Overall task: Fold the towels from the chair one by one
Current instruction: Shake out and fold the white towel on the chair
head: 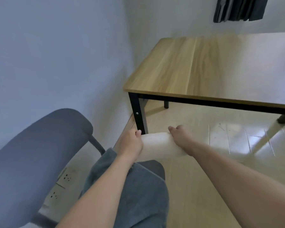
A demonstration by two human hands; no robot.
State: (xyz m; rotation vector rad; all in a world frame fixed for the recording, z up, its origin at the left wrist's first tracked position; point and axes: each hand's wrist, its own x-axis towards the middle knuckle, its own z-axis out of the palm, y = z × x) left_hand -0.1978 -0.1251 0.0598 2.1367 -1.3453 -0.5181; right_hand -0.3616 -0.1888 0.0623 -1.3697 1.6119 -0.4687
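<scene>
Left hand (pixel 130 143) and right hand (pixel 182 137), arms outstretched, each gripping white towel (pixel 156 143) edge.

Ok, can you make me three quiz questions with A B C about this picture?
1. Where is the white towel?
A. on the table
B. held up in both hands
C. on the floor

2. What colour is the towel left on the chair?
A. grey-blue
B. red
C. yellow

3. How is the tabletop?
A. piled with towels
B. wet
C. bare

Answers:
1 B, the left hand and right hand grip its two ends.
2 A, the grey-blue towel lies on the seat.
3 C, the table shows only wood.
</scene>
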